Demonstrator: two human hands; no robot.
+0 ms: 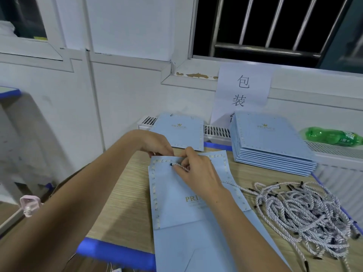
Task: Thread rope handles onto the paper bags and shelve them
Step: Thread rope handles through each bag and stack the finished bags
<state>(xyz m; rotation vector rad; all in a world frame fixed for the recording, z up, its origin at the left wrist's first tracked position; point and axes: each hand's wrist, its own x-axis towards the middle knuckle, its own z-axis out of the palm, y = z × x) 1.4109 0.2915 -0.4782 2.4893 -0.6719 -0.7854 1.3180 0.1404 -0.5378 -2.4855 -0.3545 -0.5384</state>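
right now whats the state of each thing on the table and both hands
bag: flat on the table, top edge held, handle not yet through
rope: dark tip at a hole near the bag's top edge
left hand: grips the bag's top edge
right hand: pinches the rope
stack of bags: flat, piled, no handles seen
pile of ropes: loose, tangled
green bottle: lying on its side

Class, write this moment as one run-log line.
step: threading | right hand pinches rope at bag hole | left hand holds bag top | rope pile right | bag stack behind
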